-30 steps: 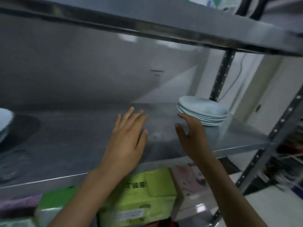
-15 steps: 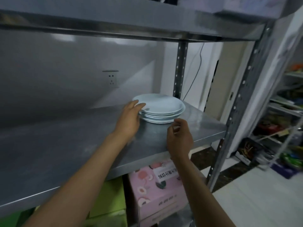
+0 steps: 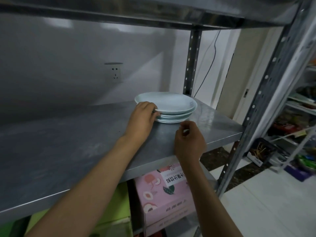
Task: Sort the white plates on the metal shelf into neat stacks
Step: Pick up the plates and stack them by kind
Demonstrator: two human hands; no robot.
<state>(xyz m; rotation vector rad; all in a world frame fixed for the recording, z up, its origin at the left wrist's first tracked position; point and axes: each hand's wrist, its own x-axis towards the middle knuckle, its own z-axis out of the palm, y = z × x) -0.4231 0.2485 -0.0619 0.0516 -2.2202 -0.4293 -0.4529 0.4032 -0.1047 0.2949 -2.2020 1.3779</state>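
A stack of several white plates (image 3: 168,104) sits at the far right end of the metal shelf (image 3: 68,142), close to the rear upright. My left hand (image 3: 142,120) is on the stack's left side, its fingers curled over the rim of the top plates. My right hand (image 3: 189,140) hovers just in front of the stack near the shelf's front edge, fingers loosely curled, holding nothing and apart from the plates.
Another metal shelf (image 3: 153,11) hangs low overhead. Perforated uprights (image 3: 191,62) (image 3: 266,86) frame the right end. A pink carton (image 3: 164,194) and a green box (image 3: 111,211) stand below. A wall socket (image 3: 116,73) is behind; cluttered racks (image 3: 297,125) stand at right.
The view has swung right and closer to the plates. My left hand moved from touching the stack's rim to gripping it. My right hand stayed in front, fingers curling more.
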